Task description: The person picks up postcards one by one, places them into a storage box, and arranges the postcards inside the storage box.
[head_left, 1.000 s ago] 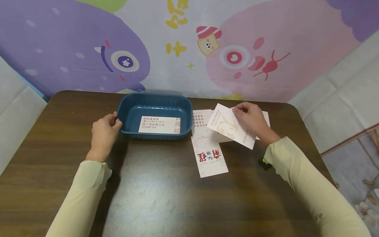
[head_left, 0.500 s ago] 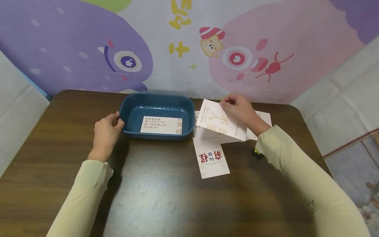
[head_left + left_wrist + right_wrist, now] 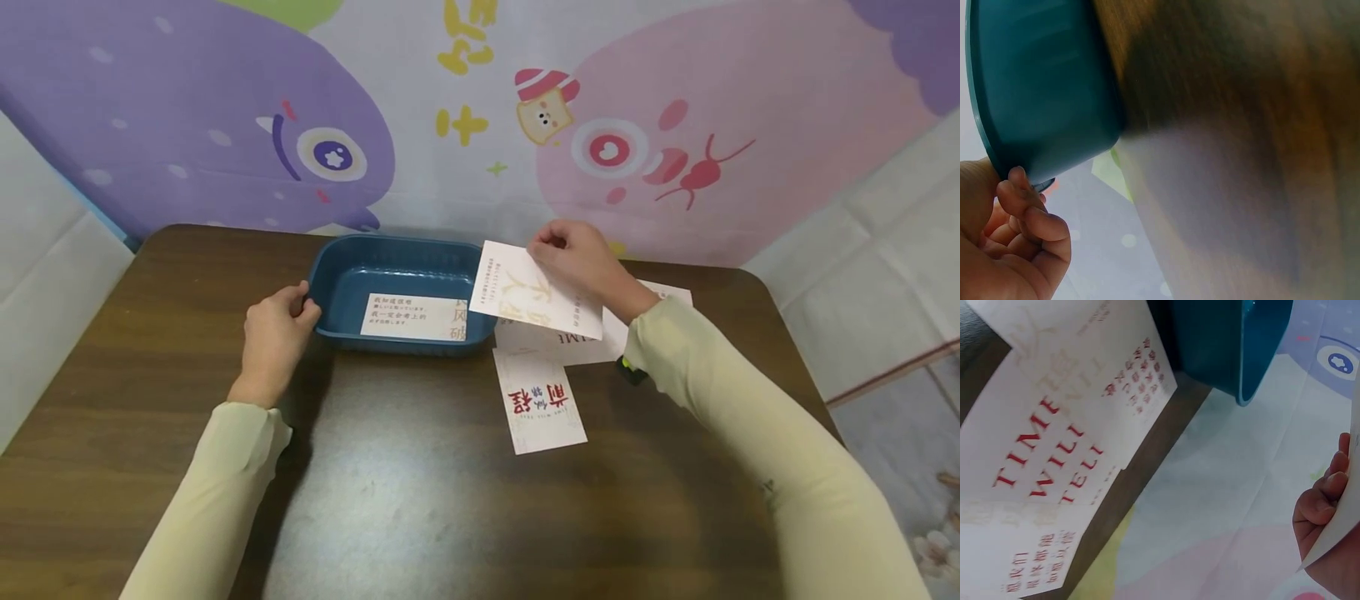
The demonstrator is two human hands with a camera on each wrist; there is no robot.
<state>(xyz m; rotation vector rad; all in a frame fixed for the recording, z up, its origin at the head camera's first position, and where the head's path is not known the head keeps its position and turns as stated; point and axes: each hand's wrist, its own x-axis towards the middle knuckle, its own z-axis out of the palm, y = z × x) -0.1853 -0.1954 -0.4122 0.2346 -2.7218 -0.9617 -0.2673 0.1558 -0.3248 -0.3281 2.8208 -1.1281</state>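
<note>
A blue plastic basin [image 3: 401, 342] stands near the back of the table, with a printed card [image 3: 412, 318] lying inside it. My left hand [image 3: 273, 337] pinches the basin's left rim; in the left wrist view the fingers [image 3: 1044, 225] curl at its edge. Between the thumb and fingers of my right hand [image 3: 581, 260] is a white card [image 3: 517, 292] with gold characters, raised and tilted, its left end over the basin's right rim. Beneath it, several overlapping cards [image 3: 592, 346] lie on the table, one printed in red [image 3: 1047, 450] in the right wrist view.
A card with red and blue characters [image 3: 540, 400] lies in front of the pile. The wooden table [image 3: 420, 500] meets a cartoon-printed cloth [image 3: 465, 192] at its back edge. A small black object [image 3: 632, 371] shows at the right cuff.
My right hand has carried the white card leftward from above the pile to the basin's right rim. The left hand keeps its hold on the basin.
</note>
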